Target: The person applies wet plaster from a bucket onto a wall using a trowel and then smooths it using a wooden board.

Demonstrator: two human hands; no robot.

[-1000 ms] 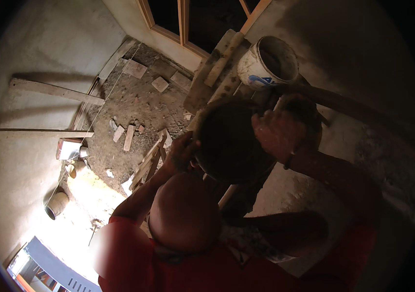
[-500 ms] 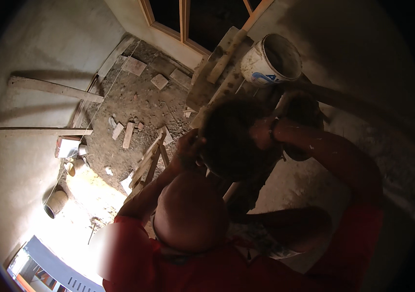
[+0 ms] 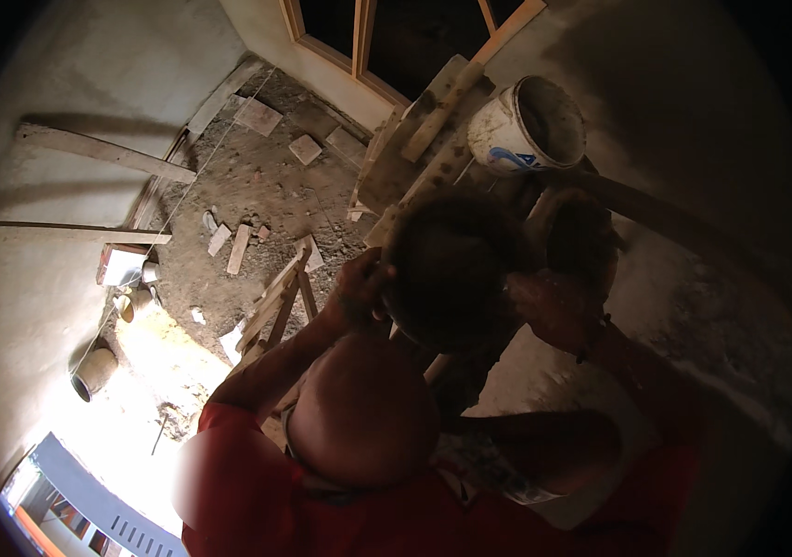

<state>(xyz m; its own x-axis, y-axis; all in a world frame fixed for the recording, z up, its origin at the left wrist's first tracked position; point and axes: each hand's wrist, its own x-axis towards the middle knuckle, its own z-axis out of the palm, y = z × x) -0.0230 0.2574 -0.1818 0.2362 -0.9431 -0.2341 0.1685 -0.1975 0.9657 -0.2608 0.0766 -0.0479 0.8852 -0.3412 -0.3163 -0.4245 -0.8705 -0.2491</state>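
A dark round bucket (image 3: 456,269), its mouth facing up toward me, stands in shadow in front of me. My left hand (image 3: 359,290) is closed on its left rim. My right hand (image 3: 558,311) is at the bucket's right edge; its fingers are dim and smeared, and whether they grip anything cannot be made out. Just beyond the right hand stands a second dirty bucket (image 3: 611,243), its inside dark. Farther off, a white mortar-stained bucket (image 3: 507,139) with a blue mark leans on boards. The contents of the dark bucket are too dark to tell.
Rough wooden planks (image 3: 428,130) lie beside the white bucket. A wooden trestle (image 3: 275,302) is left of my left hand. Broken tiles (image 3: 257,116) and rubble cover the dirt floor. Timber props (image 3: 103,150) lean on the left wall; a bucket (image 3: 94,373) lies tipped near bright light.
My right hand has drawn back toward me, lower and to the right along the dark bucket's side. More of the second bucket shows. My left hand stays on the rim.
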